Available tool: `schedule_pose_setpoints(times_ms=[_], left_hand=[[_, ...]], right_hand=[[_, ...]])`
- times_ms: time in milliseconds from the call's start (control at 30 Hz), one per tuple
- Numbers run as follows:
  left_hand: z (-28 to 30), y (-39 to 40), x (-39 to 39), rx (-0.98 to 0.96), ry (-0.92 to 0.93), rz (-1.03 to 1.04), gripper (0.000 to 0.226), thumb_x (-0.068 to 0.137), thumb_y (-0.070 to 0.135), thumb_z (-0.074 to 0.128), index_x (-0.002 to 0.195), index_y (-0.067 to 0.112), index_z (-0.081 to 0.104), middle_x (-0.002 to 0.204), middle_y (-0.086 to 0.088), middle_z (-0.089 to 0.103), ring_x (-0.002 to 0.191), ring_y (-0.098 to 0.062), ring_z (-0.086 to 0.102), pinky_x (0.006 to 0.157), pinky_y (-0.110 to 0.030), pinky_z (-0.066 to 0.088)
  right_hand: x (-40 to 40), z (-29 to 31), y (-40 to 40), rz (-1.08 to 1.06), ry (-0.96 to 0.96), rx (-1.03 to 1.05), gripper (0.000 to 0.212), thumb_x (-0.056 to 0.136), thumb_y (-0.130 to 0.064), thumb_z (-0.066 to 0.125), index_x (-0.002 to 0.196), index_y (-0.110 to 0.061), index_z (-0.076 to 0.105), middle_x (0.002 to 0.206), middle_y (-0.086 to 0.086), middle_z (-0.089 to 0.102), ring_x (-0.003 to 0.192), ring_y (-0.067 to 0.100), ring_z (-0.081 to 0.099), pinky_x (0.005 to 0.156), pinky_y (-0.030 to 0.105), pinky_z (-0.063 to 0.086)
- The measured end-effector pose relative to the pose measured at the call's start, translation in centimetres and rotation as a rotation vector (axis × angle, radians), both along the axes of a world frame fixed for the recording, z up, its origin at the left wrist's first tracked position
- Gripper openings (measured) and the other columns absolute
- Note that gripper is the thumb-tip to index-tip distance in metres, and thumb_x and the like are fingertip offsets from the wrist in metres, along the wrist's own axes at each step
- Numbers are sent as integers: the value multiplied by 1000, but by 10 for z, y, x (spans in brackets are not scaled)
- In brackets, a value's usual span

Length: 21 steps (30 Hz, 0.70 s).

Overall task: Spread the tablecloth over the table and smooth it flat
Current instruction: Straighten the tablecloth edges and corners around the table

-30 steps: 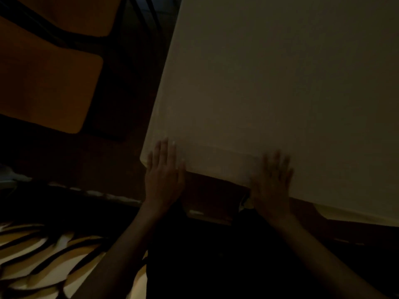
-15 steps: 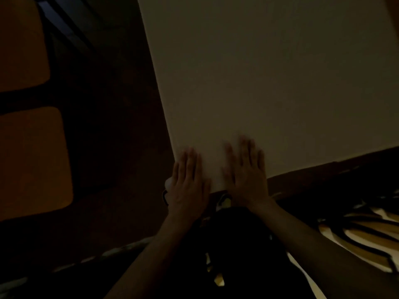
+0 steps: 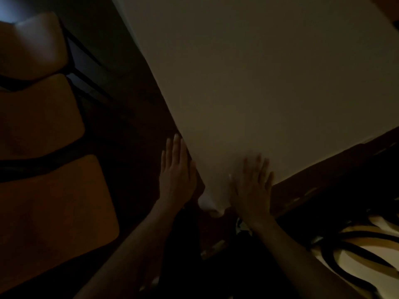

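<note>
The tablecloth (image 3: 269, 87) is the biggest thing in view: a pale sheet that already covers the counter's top from the far side down to the near corner, and it looks smooth across its whole visible spread. It lies flat because the counter carries it. Only at the near corner does it leave the surface, where a small point of cloth (image 3: 212, 205) hangs over and droops — probably the spare fabric that gathers where two edges meet.

To the left stand orange chairs (image 3: 51, 212), well apart from the work, and a striped rug or cushion (image 3: 356, 244) shows at lower right.

The right hand (image 3: 251, 188) rests palm-down on the cloth just inside the corner, fingers straight and together — a flat grip that holds nothing and presses, which suits sweeping out creases. The left hand (image 3: 177, 171) is flat too, fingers extended along the cloth's left edge; in this dim light it is hard to say whether it touches the hanging side or merely sits beside it. Judged from this, the spreading is done and the smoothing is at its last corner.
</note>
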State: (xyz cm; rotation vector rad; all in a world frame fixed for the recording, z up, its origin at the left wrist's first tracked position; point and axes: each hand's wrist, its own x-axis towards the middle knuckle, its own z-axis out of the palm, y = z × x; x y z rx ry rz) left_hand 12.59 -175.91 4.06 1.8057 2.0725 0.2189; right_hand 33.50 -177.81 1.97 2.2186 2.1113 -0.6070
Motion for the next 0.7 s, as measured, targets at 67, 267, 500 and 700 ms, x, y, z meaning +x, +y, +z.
schedule_pose_setpoints(times_ms=[67,267,500,700], left_hand=[[2,53,-10,69,27,-149,66,104,41,24,158,10,5,167,-8,-1,153,-26,-8,124,-46,4],[-40,148,-43,54,71,-485,69,103,47,31,159,18,4,167,-4,-2,153,-27,-8,123,-51,2],[-60,140,-101,58,30,-599,72,100,56,33,159,24,9,167,1,-2,153,-20,-9,124,-48,2],[-54,192,-157,-49,-52,-237,81,98,67,24,158,24,-8,166,-1,-13,151,-19,-18,121,-58,-2]], right_hand=[[-40,-3,19,-31,12,12,72,102,-54,31,160,-21,2,166,13,-11,152,36,-15,122,58,3],[-91,-22,34,-154,-53,-1,66,101,-54,28,158,-35,1,167,11,-10,152,37,-12,121,59,1],[-94,-19,35,-185,-103,15,64,99,-57,17,158,-37,8,168,5,-5,154,33,-8,122,57,5],[-94,-17,34,-187,-98,37,65,98,-51,30,158,-34,13,168,6,-2,154,35,-3,121,59,10]])
